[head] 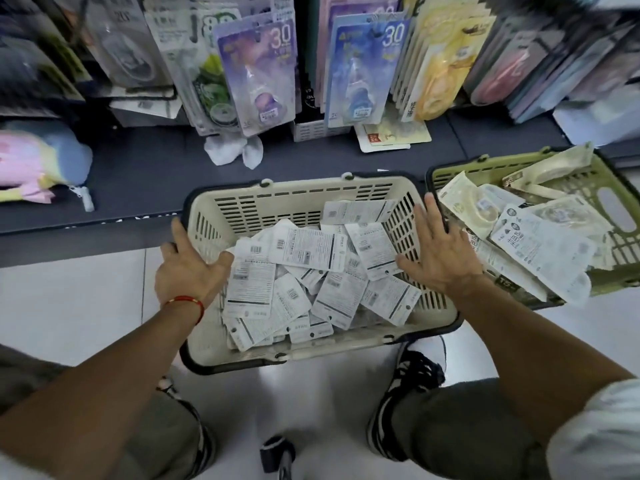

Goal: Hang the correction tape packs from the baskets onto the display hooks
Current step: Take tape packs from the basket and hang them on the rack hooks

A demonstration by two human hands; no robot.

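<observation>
A cream basket (298, 194) stands on the floor before me, filled with several white correction tape packs (304, 271) lying back side up. My left hand (188, 268) reaches over the basket's left rim with straight fingers and holds nothing. My right hand (434, 252) hovers over the right rim, fingers spread, also holding nothing. A green basket (616, 216) to the right holds several cream and white packs (540, 244). More packs hang on display hooks above: purple (259, 74), blue (363, 71) and yellow (443, 64).
A dark shelf ledge (145, 174) runs behind the baskets. On it lie a pastel plush toy (38, 161), crumpled white paper (232, 150) and a loose card (391, 136). My knees and striped shoes flank the white tiled floor (69, 299) below.
</observation>
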